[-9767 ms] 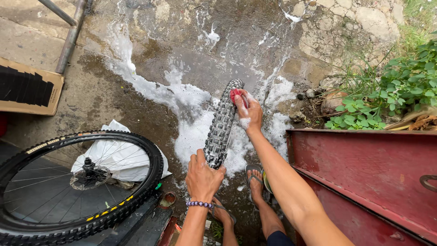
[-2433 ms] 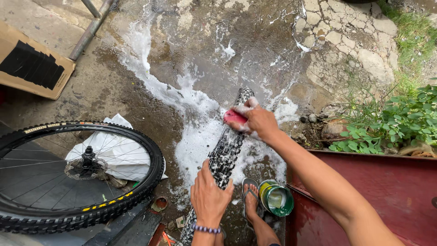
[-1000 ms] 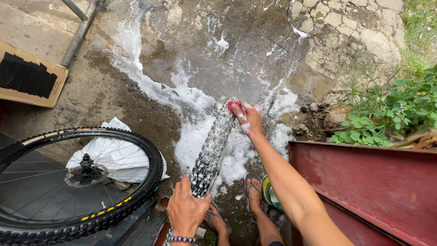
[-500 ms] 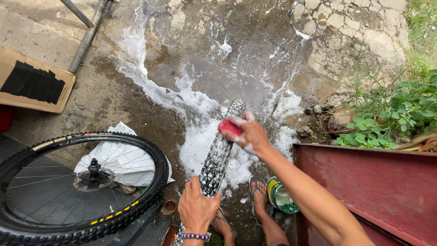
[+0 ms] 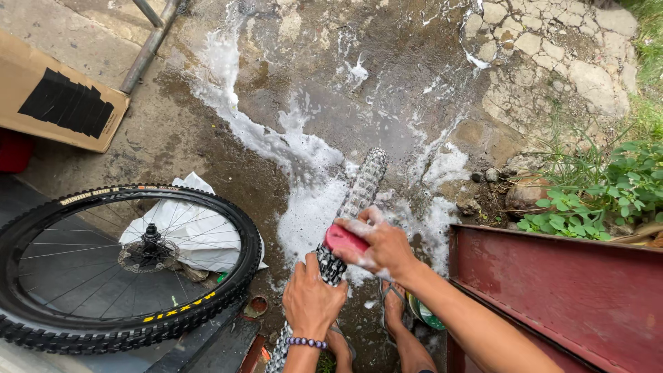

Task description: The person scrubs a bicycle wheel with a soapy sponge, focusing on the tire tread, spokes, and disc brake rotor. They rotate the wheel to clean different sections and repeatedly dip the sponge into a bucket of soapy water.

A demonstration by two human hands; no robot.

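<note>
Head view, looking down. Wet concrete floor [image 5: 207,138] with white foam [image 5: 304,200] streaked from the top toward the feet. Lower left: a wheel [image 5: 128,266] lies flat, black knobby tyre, spokes, hub and disc at centre, partly on a white sheet [image 5: 200,231]. Right: dark red metal panel [image 5: 573,297]; weeds [image 5: 601,193] and cracked stone above it. Upper left: flat cardboard box [image 5: 59,97] with a black patch; a metal pipe [image 5: 148,45] slants beside it.

Centre: a bare knobby tyre [image 5: 362,186] stands on edge, soapy, its far end in the foam and its near end running down between the feet. Left hand [image 5: 314,300], bead bracelet at the wrist, grip closed around the tyre's tread near the lower part. Right hand [image 5: 380,245], foamy, grip clamped on a red sponge [image 5: 345,240] pressed on the tread just above the left hand. Sandalled feet [image 5: 394,307] on the wet floor below. A green tub [image 5: 425,314] shows partly under the right forearm, beside the red panel.
</note>
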